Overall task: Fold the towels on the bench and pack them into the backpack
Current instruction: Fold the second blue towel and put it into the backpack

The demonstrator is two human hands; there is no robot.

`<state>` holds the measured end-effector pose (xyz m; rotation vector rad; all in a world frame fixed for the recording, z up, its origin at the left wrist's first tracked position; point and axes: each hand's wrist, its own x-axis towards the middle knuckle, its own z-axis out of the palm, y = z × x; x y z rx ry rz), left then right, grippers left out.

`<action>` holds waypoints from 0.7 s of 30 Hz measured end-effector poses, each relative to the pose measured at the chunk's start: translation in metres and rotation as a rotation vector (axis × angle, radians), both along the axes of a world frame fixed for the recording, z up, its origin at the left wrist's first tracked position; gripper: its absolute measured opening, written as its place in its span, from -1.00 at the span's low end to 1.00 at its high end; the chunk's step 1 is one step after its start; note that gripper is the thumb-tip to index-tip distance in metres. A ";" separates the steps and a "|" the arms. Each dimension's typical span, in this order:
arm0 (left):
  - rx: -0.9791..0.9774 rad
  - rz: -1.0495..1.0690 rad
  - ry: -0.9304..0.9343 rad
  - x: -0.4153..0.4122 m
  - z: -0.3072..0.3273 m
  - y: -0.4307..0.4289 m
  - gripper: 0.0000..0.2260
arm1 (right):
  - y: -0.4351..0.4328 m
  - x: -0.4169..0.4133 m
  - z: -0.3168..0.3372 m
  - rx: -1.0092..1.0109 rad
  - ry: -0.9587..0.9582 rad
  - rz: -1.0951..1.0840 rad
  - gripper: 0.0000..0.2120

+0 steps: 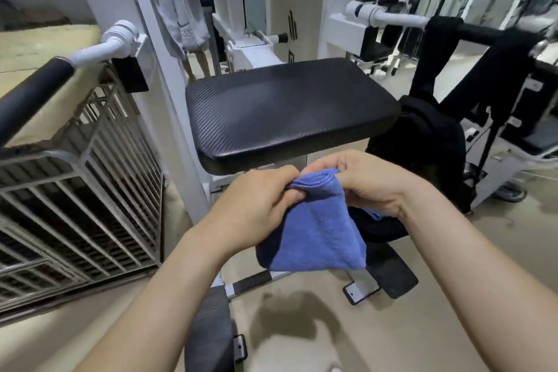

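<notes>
Head view: black padded tabletop (pixel 287 112) ahead, in a gym.
Right: black backpack (pixel 422 145) beside the tabletop.
Left: metal cage (pixel 75 190).
Grip: left hand (pixel 256 205) and right hand (pixel 371 184) pinching blue towel (pixel 317 235).

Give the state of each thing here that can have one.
Blue towel: folded, held in the air before the bench, not yet packed.
Left hand: pinches the towel's top edge.
Right hand: pinches the same edge.
Bench: no towel on its pad.
Backpack: straps over the bar, open or zipped unclear.
Grey cloth: hangs on the frame.
</notes>
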<state>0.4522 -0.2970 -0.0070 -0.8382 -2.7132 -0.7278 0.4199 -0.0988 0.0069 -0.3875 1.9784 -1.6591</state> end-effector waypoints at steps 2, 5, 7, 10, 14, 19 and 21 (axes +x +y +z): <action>-0.010 -0.015 -0.068 -0.003 -0.011 0.009 -0.72 | 0.009 -0.003 -0.014 0.043 -0.029 0.005 -0.82; -0.110 0.021 -0.124 -0.013 -0.022 0.025 -0.73 | 0.024 -0.013 -0.031 0.107 -0.082 0.063 -0.70; -0.149 0.066 -0.131 -0.018 -0.026 0.035 -0.77 | 0.032 -0.018 -0.039 0.096 -0.144 0.041 -0.60; -0.167 0.091 -0.178 -0.036 -0.035 0.059 -0.74 | 0.059 -0.031 -0.049 0.081 -0.150 0.064 -0.49; -0.081 0.033 -0.525 -0.066 -0.048 0.091 -0.80 | 0.094 -0.050 -0.066 0.197 0.128 0.071 -0.80; 0.041 0.062 -0.910 -0.094 -0.074 0.128 -0.70 | 0.142 -0.078 -0.091 0.071 0.123 0.084 -0.81; -0.051 0.112 -0.881 -0.106 -0.085 0.142 -0.70 | 0.157 -0.087 -0.104 0.043 0.122 0.042 -0.79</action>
